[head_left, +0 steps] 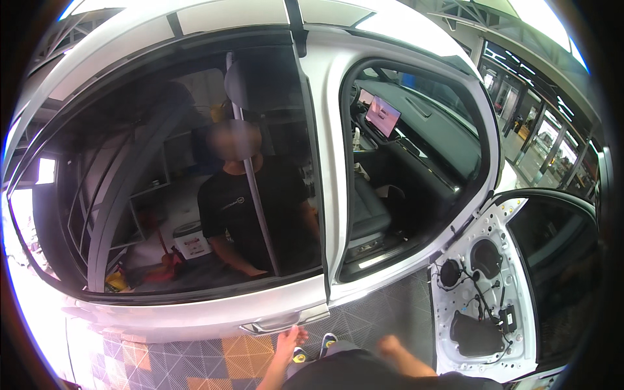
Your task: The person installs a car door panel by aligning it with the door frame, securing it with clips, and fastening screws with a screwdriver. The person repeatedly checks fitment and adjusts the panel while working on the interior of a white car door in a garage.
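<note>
My left hand (290,339) is just below the door handle (276,322) of a white car's rear door (162,318). Its fingers are loosely bent and look apart, with nothing seen in them; whether they touch the handle is unclear. My right hand (391,346) hangs over the floor to the right, smeared by motion, so its fingers cannot be made out. The rear door stands closed, its dark window (162,195) reflecting a person in a black shirt. The front door (448,351) is swung wide, its trim off, with bare metal, black wiring and dark covers showing.
Through the front doorway show a black seat (368,208), a dashboard (422,117) and a lit screen (382,117). My shoes (328,343) stand on grey and orange floor tiles (244,357). The open front door bounds the right side. Glass partitions (543,136) rise beyond the car.
</note>
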`<state>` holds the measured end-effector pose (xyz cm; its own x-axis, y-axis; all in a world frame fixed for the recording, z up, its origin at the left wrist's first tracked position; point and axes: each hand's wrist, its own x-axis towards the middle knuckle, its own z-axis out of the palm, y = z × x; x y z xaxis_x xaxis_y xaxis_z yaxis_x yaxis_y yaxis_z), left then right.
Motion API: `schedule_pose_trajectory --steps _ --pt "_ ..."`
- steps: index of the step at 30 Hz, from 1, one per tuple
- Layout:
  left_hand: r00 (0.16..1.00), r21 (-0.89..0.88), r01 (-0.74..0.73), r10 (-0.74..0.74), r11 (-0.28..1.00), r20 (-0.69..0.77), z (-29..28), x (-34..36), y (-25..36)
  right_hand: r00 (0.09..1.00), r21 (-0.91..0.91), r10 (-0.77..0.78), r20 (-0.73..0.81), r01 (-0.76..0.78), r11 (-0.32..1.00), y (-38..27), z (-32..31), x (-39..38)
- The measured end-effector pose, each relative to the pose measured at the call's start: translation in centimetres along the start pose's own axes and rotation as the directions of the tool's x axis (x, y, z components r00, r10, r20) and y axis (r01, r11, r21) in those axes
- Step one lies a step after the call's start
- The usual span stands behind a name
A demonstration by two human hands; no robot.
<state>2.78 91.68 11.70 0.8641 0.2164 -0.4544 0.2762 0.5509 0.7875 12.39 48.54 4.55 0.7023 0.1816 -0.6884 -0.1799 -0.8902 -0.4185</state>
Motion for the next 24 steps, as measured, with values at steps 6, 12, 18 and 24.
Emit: schedule_pose_trajectory --steps 6,12,18,24 --pt "0.993 -0.029 -0.085 0.083 0.996 -0.084 1.4 -0.8 0.5 0.992 0.053 -0.052 -0.111 0.059 0.997 -3.5 -2.4 3.1" --pt "0.991 -0.022 -0.079 0.076 0.997 -0.112 2.0 -0.7 1.0 0.992 0.289 0.103 -0.067 -0.079 0.954 -5.7 -3.5 4.4" --pt "0.974 -0.043 -0.108 0.097 0.993 -0.203 3.3 -1.6 0.6 0.997 0.35 0.078 -0.004 -0.071 0.934 -0.7 -4.9 5.4" --pt "0.936 -0.134 -0.132 0.079 0.982 -0.343 5.5 0.2 0.3 0.982 0.393 0.188 0.035 -0.186 0.901 4.7 -9.9 9.2"
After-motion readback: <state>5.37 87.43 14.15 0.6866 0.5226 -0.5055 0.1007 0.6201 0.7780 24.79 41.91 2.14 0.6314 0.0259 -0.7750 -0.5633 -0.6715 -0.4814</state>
